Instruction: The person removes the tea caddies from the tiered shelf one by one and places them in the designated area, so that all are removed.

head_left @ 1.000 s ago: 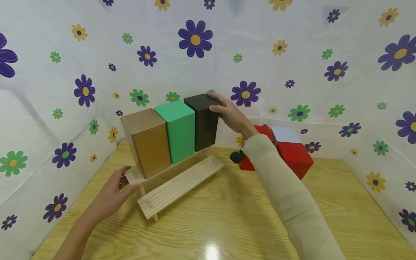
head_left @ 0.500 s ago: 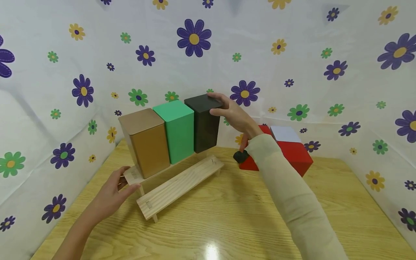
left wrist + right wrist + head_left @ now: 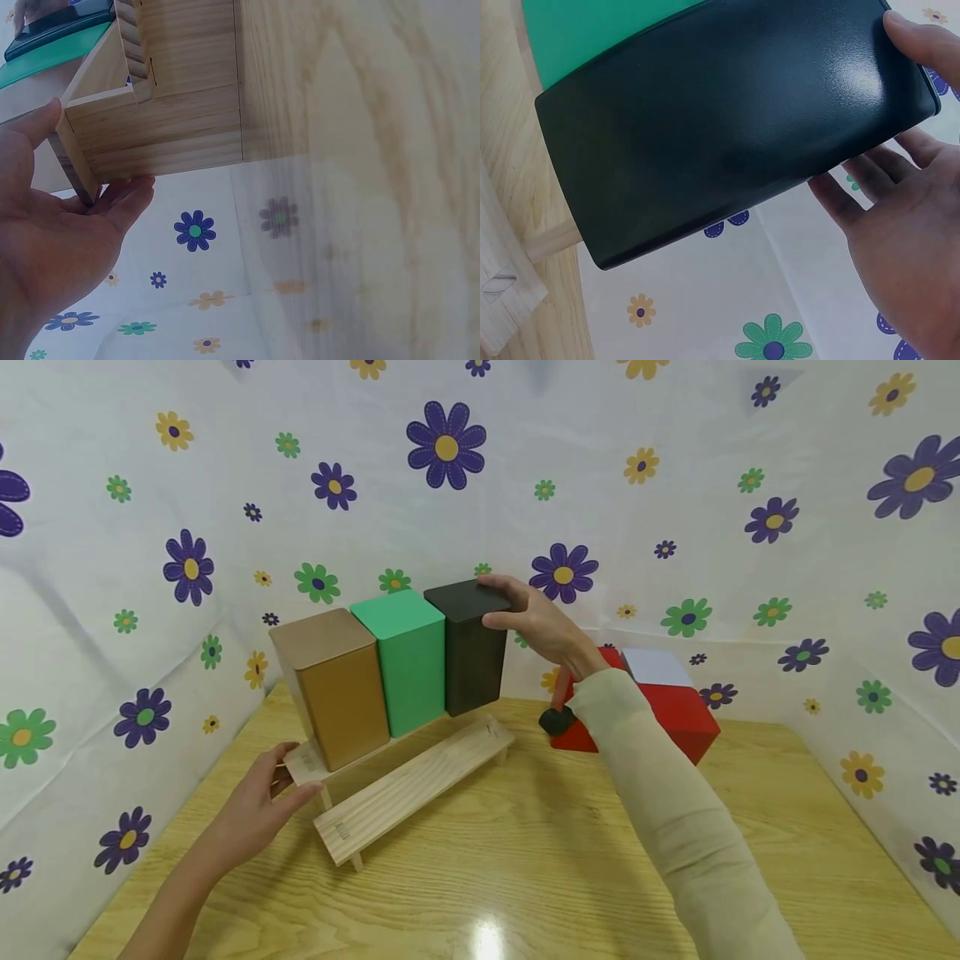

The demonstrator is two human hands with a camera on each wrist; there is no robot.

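A two-step wooden rack [image 3: 416,789] stands on the table. Along its upper step are a brown-gold tin [image 3: 347,706], a green tin [image 3: 411,672] and a black tin [image 3: 476,664], all upright and side by side. My right hand [image 3: 538,620] holds the black tin by its top end; in the right wrist view the thumb lies over a corner of the tin [image 3: 727,135] and the fingers run along its side. At the rack's near left end, my left hand [image 3: 258,806] grips the upper step; the left wrist view has its fingertips under the wood [image 3: 165,135].
Behind my right forearm stand red boxes [image 3: 678,718] with a white-topped one [image 3: 656,666] between them. A small dark lump [image 3: 557,721] lies beside them. Flowered cloth [image 3: 615,527] hangs behind and at the sides of the wooden table [image 3: 465,893].
My right hand and the black tin have shifted slightly to the right and forward against the green tin. My left hand keeps its hold on the rack. The head view has drifted a little.
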